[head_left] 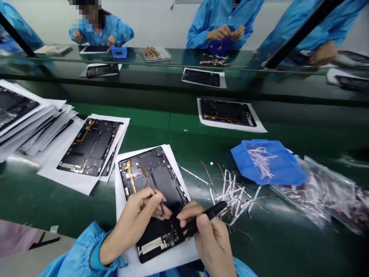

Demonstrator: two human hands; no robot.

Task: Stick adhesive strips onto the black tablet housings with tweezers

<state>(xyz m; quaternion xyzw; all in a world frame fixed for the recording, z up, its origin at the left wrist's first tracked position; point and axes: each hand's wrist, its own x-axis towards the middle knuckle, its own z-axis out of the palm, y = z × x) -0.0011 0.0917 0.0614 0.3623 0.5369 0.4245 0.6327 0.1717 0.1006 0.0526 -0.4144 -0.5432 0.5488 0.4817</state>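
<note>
An open tablet back panel (161, 181) lies on a white sheet (123, 215) just in front of me, with an orange flex cable (130, 175) along its left side. My left hand (135, 221) rests on the panel, its fingers pinched on a thin brown ribbon cable (148, 181) that slants across the panel. My right hand (211, 238) is closed round a black tool (206, 217), whose tip rests on the panel's lower part.
A second open panel (90, 146) and a stack of panels on sheets (25, 115) lie to the left. Loose cable strips (233, 192), a blue tray (268, 161) and plastic bags (328, 192) lie to the right. More panels (227, 112) ride the green belt; people in blue coats work opposite.
</note>
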